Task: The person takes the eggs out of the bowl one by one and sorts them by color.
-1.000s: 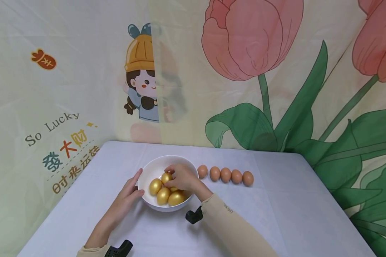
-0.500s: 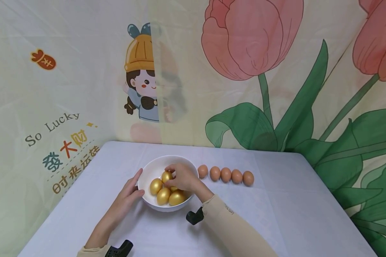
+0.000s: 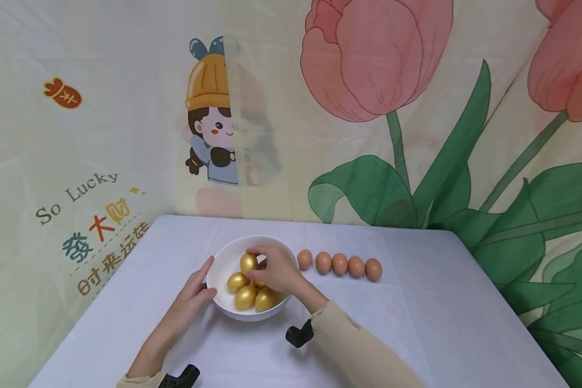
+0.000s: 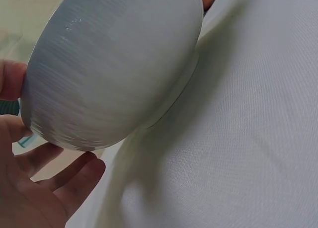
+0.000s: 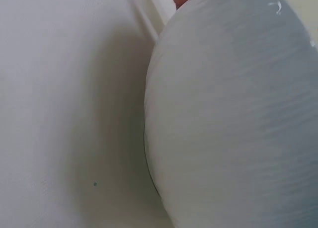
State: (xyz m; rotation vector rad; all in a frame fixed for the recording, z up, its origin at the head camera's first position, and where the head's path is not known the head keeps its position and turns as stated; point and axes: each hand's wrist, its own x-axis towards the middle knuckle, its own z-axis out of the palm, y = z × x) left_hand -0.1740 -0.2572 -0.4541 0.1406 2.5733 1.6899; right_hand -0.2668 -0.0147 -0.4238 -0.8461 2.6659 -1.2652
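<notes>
A white bowl (image 3: 223, 302) stands on the table with several golden eggs (image 3: 244, 297) inside. At its left side, my left hand (image 3: 194, 288) grips it, with the thumb near the rim and the fingers along the outer wall. The left wrist view shows these fingertips (image 4: 82, 176) against the bowl's outside. Over the bowl's right part is my right hand (image 3: 277, 272). Its thumb and fingers pinch one golden egg (image 3: 248, 263) above the others. The hand partly covers another egg behind it. In the right wrist view the bowl's outer wall (image 5: 223, 114) hides that hand.
A row of several brown eggs (image 3: 339, 264) lies just right of the bowl. White cloth (image 3: 441, 302) covers the table. Behind it hangs a printed curtain (image 3: 281, 108) with tulips and a cartoon figure. Each wrist carries a black camera mount (image 3: 299, 334).
My right hand has raised the pinched golden egg slightly and shifted it left. The egg to its lower left has rolled a little. My left hand keeps its place on the bowl.
</notes>
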